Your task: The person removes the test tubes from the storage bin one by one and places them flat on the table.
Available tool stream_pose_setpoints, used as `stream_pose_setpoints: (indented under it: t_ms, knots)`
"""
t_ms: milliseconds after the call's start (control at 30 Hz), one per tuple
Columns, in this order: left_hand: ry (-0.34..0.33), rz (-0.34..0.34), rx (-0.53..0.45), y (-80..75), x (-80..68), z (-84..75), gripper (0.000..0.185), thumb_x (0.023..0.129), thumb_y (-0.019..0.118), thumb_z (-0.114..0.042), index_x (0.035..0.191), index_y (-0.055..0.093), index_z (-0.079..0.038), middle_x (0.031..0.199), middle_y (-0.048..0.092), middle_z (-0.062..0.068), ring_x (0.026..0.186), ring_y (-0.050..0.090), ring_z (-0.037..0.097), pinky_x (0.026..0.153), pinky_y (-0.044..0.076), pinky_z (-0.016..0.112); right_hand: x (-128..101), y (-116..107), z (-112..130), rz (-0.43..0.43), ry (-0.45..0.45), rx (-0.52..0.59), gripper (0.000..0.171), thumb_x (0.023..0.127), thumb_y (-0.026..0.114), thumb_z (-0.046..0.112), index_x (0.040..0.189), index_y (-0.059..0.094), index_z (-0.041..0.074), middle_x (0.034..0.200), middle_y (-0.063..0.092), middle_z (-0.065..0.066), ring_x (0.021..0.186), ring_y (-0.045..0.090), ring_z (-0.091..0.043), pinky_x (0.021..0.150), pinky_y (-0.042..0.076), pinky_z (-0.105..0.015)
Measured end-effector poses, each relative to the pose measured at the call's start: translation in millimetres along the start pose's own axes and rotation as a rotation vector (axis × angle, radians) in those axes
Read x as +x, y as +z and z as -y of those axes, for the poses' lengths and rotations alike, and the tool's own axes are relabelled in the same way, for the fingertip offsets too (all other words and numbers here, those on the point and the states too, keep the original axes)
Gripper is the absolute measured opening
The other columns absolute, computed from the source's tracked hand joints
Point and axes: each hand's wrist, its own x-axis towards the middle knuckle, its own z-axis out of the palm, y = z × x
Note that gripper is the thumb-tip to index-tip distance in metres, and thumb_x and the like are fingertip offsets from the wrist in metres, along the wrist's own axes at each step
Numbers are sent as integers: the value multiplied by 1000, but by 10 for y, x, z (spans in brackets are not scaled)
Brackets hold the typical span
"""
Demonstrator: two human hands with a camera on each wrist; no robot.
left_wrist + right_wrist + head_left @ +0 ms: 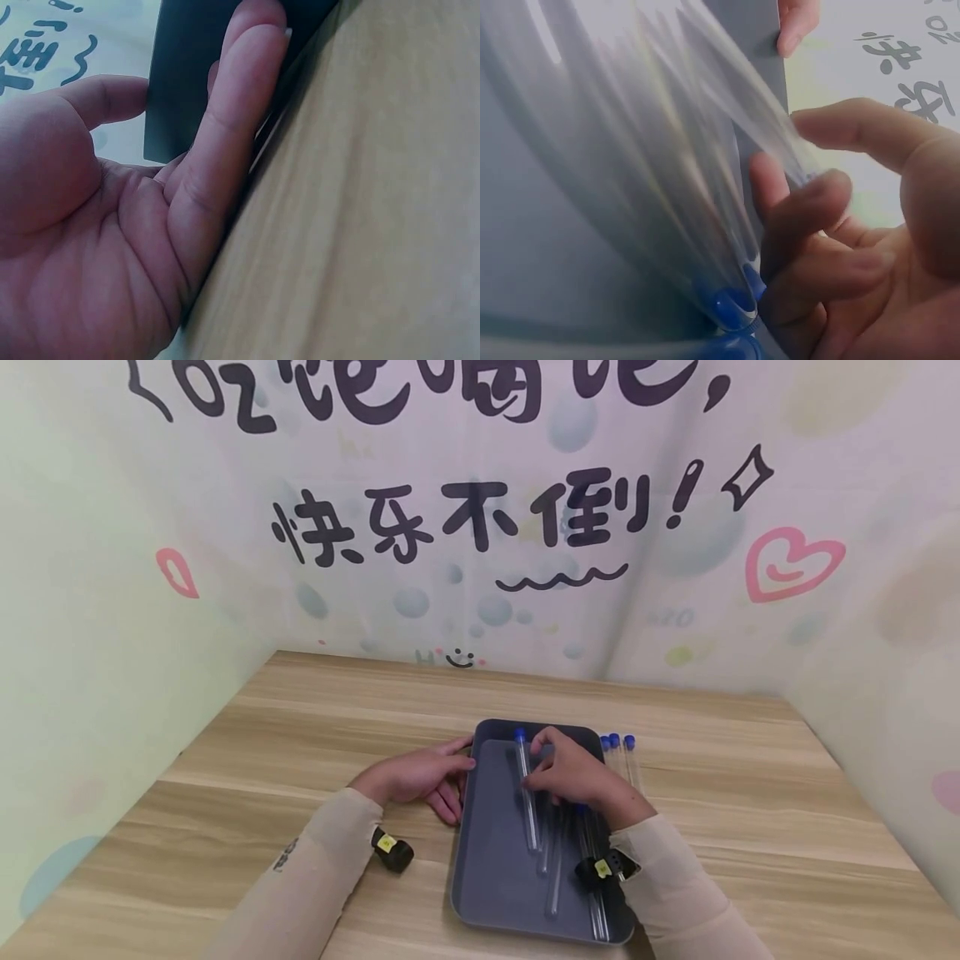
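My left hand [423, 778] rests on the table beside the dark grey tray [491, 877], its thumb and fingers touching the tray's left side. The left wrist view shows that hand's palm and long fingers against the tray wall. Over the tray, my right hand [573, 772] pinches a clear test tube [528, 810] with a blue cap near the tray's far end. In the right wrist view the tube [757, 112] runs between thumb and fingertips. More test tubes [555, 885] lie in the tray, partly hidden under the right hand and wrist.
Three blue-capped tubes [630, 743] lie on the wooden table [360, 718] just right of the tray, partly behind the right forearm. A printed cloth [450, 610] hangs at the table's back edge. Each wrist wears a small black camera [393, 852].
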Motion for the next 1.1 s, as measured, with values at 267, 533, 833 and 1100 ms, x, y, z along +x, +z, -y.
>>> stream_pose_setpoints:
  t_ms: [267,533,833,1100]
  knots:
    - [-1,0,1,5,7,0,64,106,42,-29,161,11,-30,91,63,17,66,71,22,66,64,43,-14,-34,12,32,-18,26,43,89,71,11,119,41,6,72,65,-6,54,53,-17,46,38,-27]
    - [-11,-3,-6,6,4,-8,64,106,43,-29,162,11,-31,91,62,17,66,71,22,67,64,43,-47,-85,71,43,-37,61,46,89,71,13,122,40,6,82,69,-8,57,56,-18,48,44,-28]
    - [-11,-4,-4,10,6,-11,65,106,44,-30,162,10,-31,90,62,17,65,71,22,66,64,43,-81,-174,130,30,-60,182,48,91,69,10,128,39,4,95,71,-12,79,68,-29,66,59,-37]
    - [-8,-8,0,14,6,-16,64,106,43,-28,162,10,-31,90,61,17,65,70,22,66,64,43,-84,-195,134,29,-88,236,41,93,62,4,126,37,4,96,68,-13,81,68,-27,71,60,-39]
